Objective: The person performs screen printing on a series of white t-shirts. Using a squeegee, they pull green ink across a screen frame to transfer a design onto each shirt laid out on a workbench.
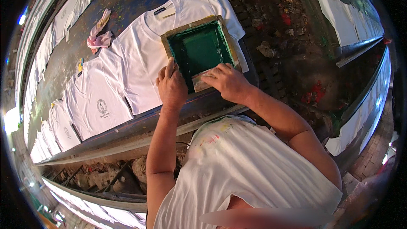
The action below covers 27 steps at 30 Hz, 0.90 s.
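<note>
Wooden frame [228, 36] lies aslant at upper centre of the frame, a shallow green-coated tray shape inside; it sits over the chest of a white T-shirt [140, 46] spread flat, collar toward the top. Left hand [173, 85] at the frame's lower left corner: fingers mostly curled in, index finger straighter, laid on the left bar; cannot tell how firmly it grips, palm side hidden. Right hand [227, 80] at the near side, lower right of the green area: half closed, fingers bent down, thumb reaching left over a pale, reddish-smeared strip [202, 81] there; whether it holds that strip or only presses on it, cannot tell. Left of the T-shirt, a second shirt [99, 108] bears a dark round print with small lettering below; more white shirts run in a row toward the lower left. All rest on a long dark table [144, 1], spattered with paint in several colours. Crumpled pink-and-white cloth [100, 38] on it, upper left. Upper right: white sheets of fabric [339, 21] over another table's edge. Between the tables, littered dark ground [265, 51] with red patches. Wearer's own white top [246, 161], lower centre, colour-stained near the hem.
</note>
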Tool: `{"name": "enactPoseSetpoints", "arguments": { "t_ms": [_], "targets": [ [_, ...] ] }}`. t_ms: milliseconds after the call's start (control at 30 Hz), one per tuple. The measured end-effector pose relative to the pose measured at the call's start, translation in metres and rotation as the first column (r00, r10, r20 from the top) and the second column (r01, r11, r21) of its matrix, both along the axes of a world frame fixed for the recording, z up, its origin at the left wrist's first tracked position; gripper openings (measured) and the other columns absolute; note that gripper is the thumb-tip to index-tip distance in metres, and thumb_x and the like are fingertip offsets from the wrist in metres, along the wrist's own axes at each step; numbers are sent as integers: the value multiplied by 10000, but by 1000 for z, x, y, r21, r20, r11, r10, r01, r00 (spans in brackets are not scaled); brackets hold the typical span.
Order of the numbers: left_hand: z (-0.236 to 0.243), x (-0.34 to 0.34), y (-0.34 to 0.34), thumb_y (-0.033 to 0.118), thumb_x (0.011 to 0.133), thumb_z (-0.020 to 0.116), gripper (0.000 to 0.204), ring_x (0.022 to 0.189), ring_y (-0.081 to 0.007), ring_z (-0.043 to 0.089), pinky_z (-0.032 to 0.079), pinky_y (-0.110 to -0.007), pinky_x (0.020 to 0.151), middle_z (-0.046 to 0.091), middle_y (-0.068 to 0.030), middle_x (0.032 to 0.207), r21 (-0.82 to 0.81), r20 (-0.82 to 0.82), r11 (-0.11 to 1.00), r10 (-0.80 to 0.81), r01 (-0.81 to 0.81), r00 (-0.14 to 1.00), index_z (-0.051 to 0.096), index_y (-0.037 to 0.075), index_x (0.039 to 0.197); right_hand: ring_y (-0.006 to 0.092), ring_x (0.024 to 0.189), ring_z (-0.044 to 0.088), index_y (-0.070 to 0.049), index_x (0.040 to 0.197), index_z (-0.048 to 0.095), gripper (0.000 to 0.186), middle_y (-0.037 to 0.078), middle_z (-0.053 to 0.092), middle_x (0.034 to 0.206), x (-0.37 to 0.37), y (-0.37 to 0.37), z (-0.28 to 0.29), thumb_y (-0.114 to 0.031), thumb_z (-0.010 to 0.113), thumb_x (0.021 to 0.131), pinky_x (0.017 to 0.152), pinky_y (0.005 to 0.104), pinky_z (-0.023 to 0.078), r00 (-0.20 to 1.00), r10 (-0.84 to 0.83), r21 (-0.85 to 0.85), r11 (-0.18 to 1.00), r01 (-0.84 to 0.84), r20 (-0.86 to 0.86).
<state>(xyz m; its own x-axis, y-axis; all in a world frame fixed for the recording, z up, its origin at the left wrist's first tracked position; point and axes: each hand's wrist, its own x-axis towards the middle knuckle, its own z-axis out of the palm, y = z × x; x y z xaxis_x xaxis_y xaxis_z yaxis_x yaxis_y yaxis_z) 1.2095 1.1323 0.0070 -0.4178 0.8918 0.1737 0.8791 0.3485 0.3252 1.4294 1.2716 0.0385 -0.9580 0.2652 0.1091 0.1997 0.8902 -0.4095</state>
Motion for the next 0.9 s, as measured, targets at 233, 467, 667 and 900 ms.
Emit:
{"name": "enactPoseSetpoints", "arguments": {
  "t_ms": [233,467,667,900],
  "targets": [
    [-42,15,5,24,922,704,501,1401,-464,578,429,-565,1207,612,-264,1584,276,152,947,124,-163,981,711,-4,1423,335,1368,603,-77,1449,728,477,120,666,1429,24,-11,-3,-119,741,974,1192,470,507,997,40,-78,996,-45,-68],
    [-47,19,1,-25,912,660,481,1347,-467,593,434,-559,1191,629,-257,1558,375,239,912,79,-167,968,725,39,1384,347,1444,609,-33,1600,594,622,166,626,1553,47,38,-32,-176,804,1032,1240,447,473,803,-518,-423,824,377,-295],
    [-44,34,-11,-32,923,587,479,1351,-481,584,446,-560,1188,621,-296,1526,541,184,830,40,-135,982,753,56,1364,238,1440,618,29,1669,517,593,144,641,1601,62,66,-78,-316,617,1197,1223,391,461,748,-658,-865,322,385,88],
    [-28,33,-37,-139,857,640,536,1302,-455,618,514,-522,1132,620,-260,1519,573,520,724,39,-383,853,773,107,1313,257,1371,658,15,1612,599,517,147,706,1520,39,35,-46,-281,545,1192,1201,409,474,775,-631,-882,386,269,-40]
  ]
}}
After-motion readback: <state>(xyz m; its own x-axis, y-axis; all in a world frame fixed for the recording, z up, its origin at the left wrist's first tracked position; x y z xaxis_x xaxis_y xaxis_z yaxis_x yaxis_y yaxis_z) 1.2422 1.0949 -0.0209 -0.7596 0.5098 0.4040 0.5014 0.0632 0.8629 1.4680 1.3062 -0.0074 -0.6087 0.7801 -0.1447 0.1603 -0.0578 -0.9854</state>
